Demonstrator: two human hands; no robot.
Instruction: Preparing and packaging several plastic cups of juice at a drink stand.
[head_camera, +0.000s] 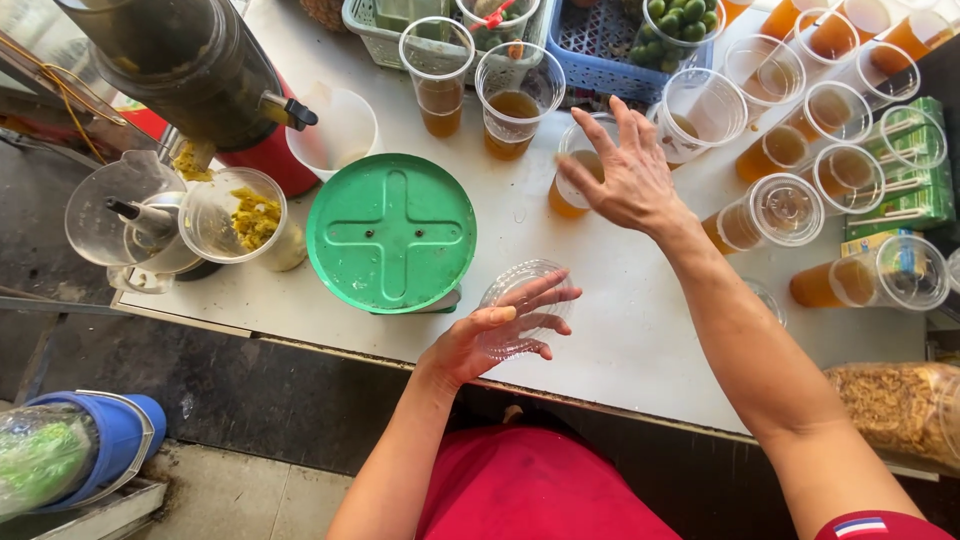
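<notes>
The left hand (490, 340) holds a clear plastic lid (525, 305) with its fingers, flat and ready to use. The right hand (625, 170) is open and holds nothing, spread over a cup of orange drink (572, 185). Beside them on the white tabletop (620, 340) sit a green round lid (390, 232) and many more filled cups (790, 205).
</notes>
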